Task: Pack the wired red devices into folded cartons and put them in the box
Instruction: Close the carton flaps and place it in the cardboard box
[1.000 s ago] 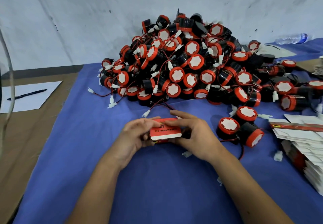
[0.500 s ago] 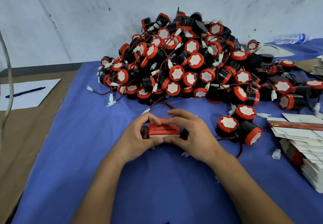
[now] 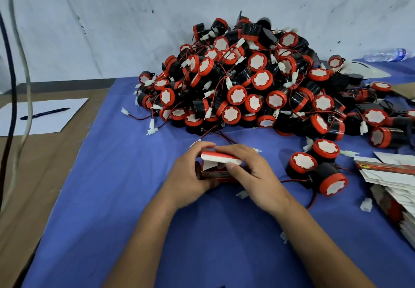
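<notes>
A small red and white carton [image 3: 216, 171] rests on the blue cloth [image 3: 112, 186] in front of me, its top flap lifted and white inside showing. My left hand [image 3: 187, 175] grips its left side. My right hand [image 3: 251, 175] holds its right side, thumb on the flap's edge. Behind it rises a big pile of red-and-black wired devices [image 3: 258, 85] with white connectors. Three loose devices [image 3: 314, 166] lie just right of my hands. A stack of flat cartons [image 3: 395, 182] lies at the right edge. Whatever the carton contains is hidden.
A white sheet with a black pen [image 3: 45, 113] lies on the brown table at the left. A plastic water bottle [image 3: 386, 54] lies at the far right by the wall. Loose white connectors [image 3: 366, 204] dot the cloth. Dangling cables [image 3: 15, 85] hang at the left edge.
The carton has been turned in both hands and its top flap has come up, showing the white inside. Both hands stay on it in the same spot.
</notes>
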Tool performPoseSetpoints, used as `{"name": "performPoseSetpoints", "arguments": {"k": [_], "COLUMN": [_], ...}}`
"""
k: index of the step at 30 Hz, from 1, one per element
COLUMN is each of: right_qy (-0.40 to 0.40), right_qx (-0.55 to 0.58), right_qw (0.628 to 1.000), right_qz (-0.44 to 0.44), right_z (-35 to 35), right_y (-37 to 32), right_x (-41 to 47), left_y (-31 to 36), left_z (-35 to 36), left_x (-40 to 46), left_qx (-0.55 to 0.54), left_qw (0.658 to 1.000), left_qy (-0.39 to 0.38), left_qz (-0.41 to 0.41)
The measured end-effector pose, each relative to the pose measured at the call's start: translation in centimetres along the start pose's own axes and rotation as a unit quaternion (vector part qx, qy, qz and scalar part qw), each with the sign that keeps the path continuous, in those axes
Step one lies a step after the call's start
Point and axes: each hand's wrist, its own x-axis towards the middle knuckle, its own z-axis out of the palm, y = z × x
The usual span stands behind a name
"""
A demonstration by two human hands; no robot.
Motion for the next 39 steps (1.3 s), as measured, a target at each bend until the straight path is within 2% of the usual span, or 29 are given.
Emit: {"name": "performPoseSetpoints", "arguments": {"k": [7, 14, 19, 23, 27, 31, 34, 37, 39], "right_qy": [-0.030, 0.011, 0.073, 0.014, 0.019, 0.052, 0.047, 0.039, 0.038], "right_qx": [-0.013, -0.024, -0.023, -0.029, 0.029, 0.069, 0.072, 0.024, -0.010], "right_qw": [0.999, 1.000, 0.997, 0.999, 0.998, 0.995, 0.995, 0.998, 0.999], "right_qz": [0.029, 0.017, 0.001, 0.028, 0.047, 0.050, 0.054, 0.042, 0.030], "right_z": [0.1, 0.4, 0.4, -0.2, -0.4, -0.6, -0.4, -0.1, 0.1], "right_y": [0.4, 0.3, 0.3, 0.8, 0.9, 1.0, 0.9, 0.7, 0.6], "right_x": [0.1, 0.5, 0.6, 0.4, 0.1, -0.2, -0.2, -0.1, -0.2], "left_y": [0.2, 0.1, 0.0, -0.2, -0.3, -0.4, -0.9, -0.8, -0.4], "left_z": [0.0, 0.2, 0.7, 0.6, 0.3, 0.0, -0.3, -0.4, -0.5], "left_x": [-0.1, -0.2, -0.1, 0.0, 0.0, 0.1, 0.2, 0.1, -0.1], "left_qx": [-0.016, -0.025, -0.012, -0.016, -0.010, 0.002, -0.019, 0.030, 0.104], "left_qw": [1.000, 0.999, 0.998, 0.999, 0.999, 0.993, 0.988, 0.986, 0.976], "left_qy": [0.013, 0.042, 0.039, 0.041, 0.031, 0.094, 0.138, 0.139, 0.135], "left_qz": [0.014, 0.019, 0.041, 0.020, 0.029, 0.071, 0.068, 0.084, 0.137]}}
